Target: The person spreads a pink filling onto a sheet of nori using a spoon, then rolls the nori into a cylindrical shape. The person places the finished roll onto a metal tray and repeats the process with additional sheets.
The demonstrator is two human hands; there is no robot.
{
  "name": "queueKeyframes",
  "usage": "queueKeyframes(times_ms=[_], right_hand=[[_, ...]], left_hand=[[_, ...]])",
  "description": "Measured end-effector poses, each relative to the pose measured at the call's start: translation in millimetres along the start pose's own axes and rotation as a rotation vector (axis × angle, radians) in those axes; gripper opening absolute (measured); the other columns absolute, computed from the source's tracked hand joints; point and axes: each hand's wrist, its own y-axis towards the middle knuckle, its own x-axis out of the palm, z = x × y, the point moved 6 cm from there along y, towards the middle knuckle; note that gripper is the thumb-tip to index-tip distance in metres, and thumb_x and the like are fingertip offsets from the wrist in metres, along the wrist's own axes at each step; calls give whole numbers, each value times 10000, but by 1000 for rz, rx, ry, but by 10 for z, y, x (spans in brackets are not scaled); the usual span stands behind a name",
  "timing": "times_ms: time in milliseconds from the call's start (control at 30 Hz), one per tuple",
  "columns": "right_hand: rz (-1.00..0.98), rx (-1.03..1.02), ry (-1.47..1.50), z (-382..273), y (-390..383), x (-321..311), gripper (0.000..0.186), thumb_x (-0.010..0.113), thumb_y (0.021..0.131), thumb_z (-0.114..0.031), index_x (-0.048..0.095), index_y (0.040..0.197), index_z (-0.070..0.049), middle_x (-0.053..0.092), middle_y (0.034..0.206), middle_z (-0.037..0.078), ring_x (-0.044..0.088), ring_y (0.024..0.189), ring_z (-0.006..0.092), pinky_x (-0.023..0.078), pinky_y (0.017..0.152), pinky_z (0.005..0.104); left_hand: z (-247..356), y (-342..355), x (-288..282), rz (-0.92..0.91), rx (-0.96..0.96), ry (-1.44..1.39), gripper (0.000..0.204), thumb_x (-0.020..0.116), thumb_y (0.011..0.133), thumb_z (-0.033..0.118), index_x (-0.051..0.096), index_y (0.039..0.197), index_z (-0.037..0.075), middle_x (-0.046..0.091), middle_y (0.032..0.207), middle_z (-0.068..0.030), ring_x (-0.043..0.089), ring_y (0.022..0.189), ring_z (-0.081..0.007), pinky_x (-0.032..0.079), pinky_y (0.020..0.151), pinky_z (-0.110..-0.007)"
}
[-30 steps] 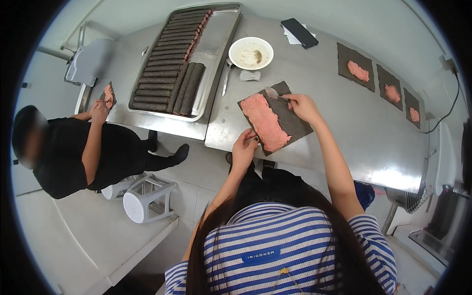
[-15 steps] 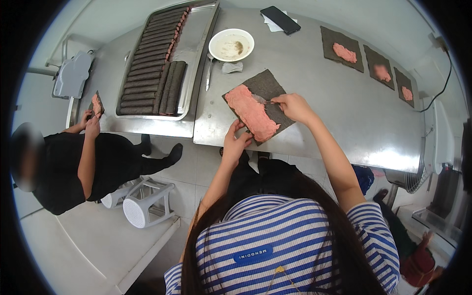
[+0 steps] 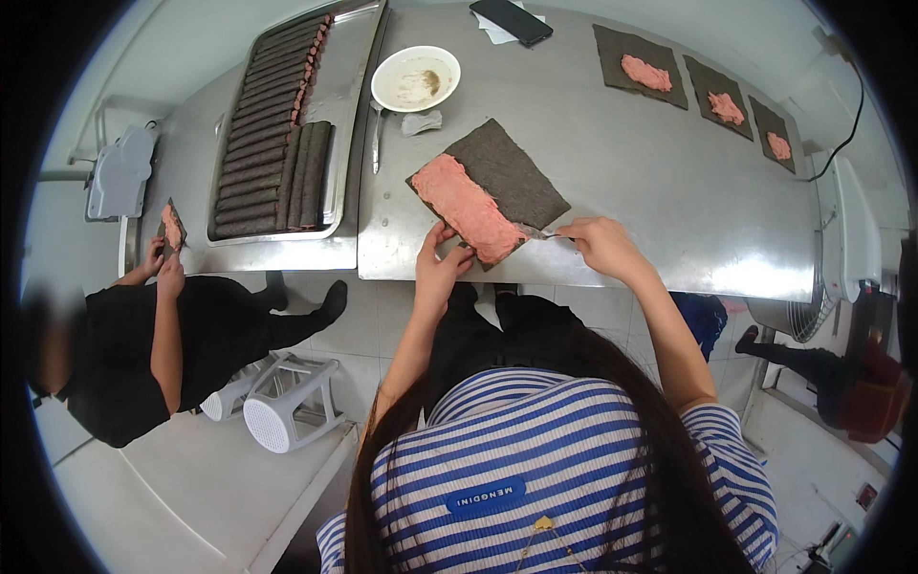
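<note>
In the head view, the left hand (image 3: 444,263) sits at the near left edge of a dark sheet (image 3: 509,174), thumb and fingers slightly apart; whether they pinch it, I cannot tell; the right hand (image 3: 604,247) holds a small utensil (image 3: 551,235) in closed fingers, its tip at the right end of the pink paste (image 3: 465,205); the sheet lies on the metal table (image 3: 660,210), paste along its near left side; beyond it stand a white bowl (image 3: 415,80) and a spoon (image 3: 376,143)
</note>
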Motion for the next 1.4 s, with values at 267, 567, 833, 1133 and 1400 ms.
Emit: queueKeyframes(times_ms=[267,567,833,1133,1400], right_hand=[[156,100,40,1,-245,79,338,504,771,-26,673,1054,-97,643,910,101,624,825,318,496,710,430],[384,-105,-305,-420,-412,483,336,557,748,-65,637,1073,-101,518,815,36,571,724,218,493,623,347],[389,-145,-74,-557,-348,388,362,547,747,-44,638,1090,-114,540,806,43,588,727,230,494,611,366],[432,-79,-259,-528,-202,539,408,555,704,-26,639,1095,-109,532,797,40,575,728,231,491,617,359],[410,-35,-113,-626,94,306,393,554,730,-31,640,1105,-108,532,806,62,588,767,244,499,616,381]], left_hand=[[-52,37,-48,4,50,20,552,558,847,29,375,1365,-19,472,1272,-111,635,930,-181,526,815,-287],[-44,32,-52,8,35,20,543,555,844,24,384,1358,-20,473,1260,-108,624,935,-174,529,818,-292],[-45,26,-64,9,27,40,541,543,859,20,378,1373,-14,487,1266,-107,616,961,-162,518,836,-279],[-85,56,-99,1,67,42,511,514,877,12,393,1373,-9,495,1283,-112,622,982,-164,511,846,-264],[-92,100,-203,18,162,187,504,509,872,5,406,1365,-10,565,1216,-116,638,950,-170,521,798,-266]])
